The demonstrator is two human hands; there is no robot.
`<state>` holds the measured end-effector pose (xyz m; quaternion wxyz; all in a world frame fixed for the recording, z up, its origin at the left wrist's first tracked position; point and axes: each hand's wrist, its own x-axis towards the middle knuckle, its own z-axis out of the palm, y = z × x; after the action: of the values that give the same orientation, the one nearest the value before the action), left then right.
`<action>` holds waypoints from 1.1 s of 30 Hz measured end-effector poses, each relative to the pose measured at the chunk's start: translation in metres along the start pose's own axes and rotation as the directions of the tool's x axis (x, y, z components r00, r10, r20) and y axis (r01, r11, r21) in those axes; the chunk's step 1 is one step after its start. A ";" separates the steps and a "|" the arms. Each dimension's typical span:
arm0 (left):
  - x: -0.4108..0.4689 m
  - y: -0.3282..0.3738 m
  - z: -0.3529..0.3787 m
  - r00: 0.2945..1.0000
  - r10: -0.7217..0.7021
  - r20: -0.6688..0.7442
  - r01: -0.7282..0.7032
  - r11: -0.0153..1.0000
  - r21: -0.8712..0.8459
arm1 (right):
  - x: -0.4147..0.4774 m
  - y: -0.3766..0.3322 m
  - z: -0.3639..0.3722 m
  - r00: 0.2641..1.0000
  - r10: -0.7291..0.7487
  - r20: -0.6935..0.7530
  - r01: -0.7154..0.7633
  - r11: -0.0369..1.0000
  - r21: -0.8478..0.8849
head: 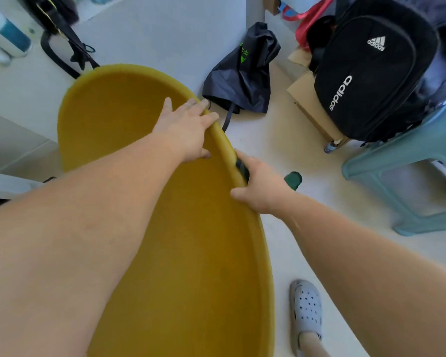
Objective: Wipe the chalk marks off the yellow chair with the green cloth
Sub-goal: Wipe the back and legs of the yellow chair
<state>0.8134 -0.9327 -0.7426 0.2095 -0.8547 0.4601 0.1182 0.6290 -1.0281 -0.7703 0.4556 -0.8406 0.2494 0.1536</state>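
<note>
The yellow chair [113,119] fills the middle of the head view, its curved shell seen from above. My left hand [188,127] lies over the chair's right rim, fingers curled around the edge. My right hand [260,186] presses the dark green cloth [242,169] against the same rim a little nearer to me. Another end of the cloth [293,179] sticks out past my right hand on the far side. I can make out no chalk marks on the visible yellow surface.
A black backpack [371,73] rests on a cardboard box [309,104] at the right. A teal plastic stool [410,171] stands beside it. A dark bag [242,73] slumps against the white wall. My foot in a grey clog [305,313] is on the pale floor.
</note>
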 end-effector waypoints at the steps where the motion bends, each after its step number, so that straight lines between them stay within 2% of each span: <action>1: 0.003 -0.006 0.001 1.000 -0.022 0.003 0.022 0.999 -0.024 | 0.007 -0.003 -0.007 1.000 -0.010 0.003 0.010 0.999 -0.047; 2: 0.004 -0.012 0.002 0.999 -0.039 -0.001 0.039 0.998 -0.047 | 0.010 -0.005 -0.010 1.000 -0.022 -0.020 0.020 0.994 -0.108; 4: 0.007 -0.026 0.006 0.997 -0.068 -0.026 0.065 0.993 -0.096 | 0.008 -0.009 -0.012 0.985 -0.074 -0.156 0.042 0.979 -0.202; 7: 0.014 -0.044 0.014 0.995 -0.065 -0.081 0.053 0.989 -0.141 | -0.008 -0.012 -0.004 0.917 -0.139 -0.373 0.092 0.986 -0.142; 11: 0.023 -0.056 0.020 0.986 0.008 -0.166 -0.026 0.994 -0.107 | -0.013 -0.003 0.021 0.879 -0.238 -0.412 0.179 0.968 -0.178; 13: 0.028 -0.061 0.020 0.981 0.037 -0.192 -0.055 0.995 -0.088 | -0.007 0.002 0.027 0.867 -0.218 -0.448 0.119 0.964 -0.239; 16: 0.036 -0.071 0.022 0.979 0.053 -0.199 -0.072 0.994 -0.087 | 0.001 -0.007 0.027 0.912 -0.116 -0.395 -0.020 0.946 -0.324; 18: 0.038 -0.077 0.025 0.976 0.041 -0.213 -0.067 0.991 -0.116 | 0.013 -0.023 0.026 0.916 -0.094 -0.390 -0.064 0.926 -0.371; 26: 0.039 -0.099 0.042 0.960 -0.030 -0.279 -0.027 0.980 -0.198 | 0.117 -0.094 0.045 0.869 -0.237 -0.435 -0.059 0.822 -0.566; 30: 0.039 -0.108 0.044 0.957 0.010 -0.290 -0.069 0.979 -0.194 | 0.070 -0.066 0.048 0.859 -0.243 -0.451 -0.111 0.772 -0.626; 33: 0.040 -0.111 0.039 0.971 0.049 -0.235 -0.104 0.969 -0.226 | 0.017 -0.035 0.064 0.796 -0.133 -0.591 -0.301 0.760 -0.576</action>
<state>0.9280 -0.8895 -0.7656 0.0471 -0.8629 0.4965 0.0816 0.6610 -0.9624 -0.7887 0.0281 -0.9355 0.3515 -0.0227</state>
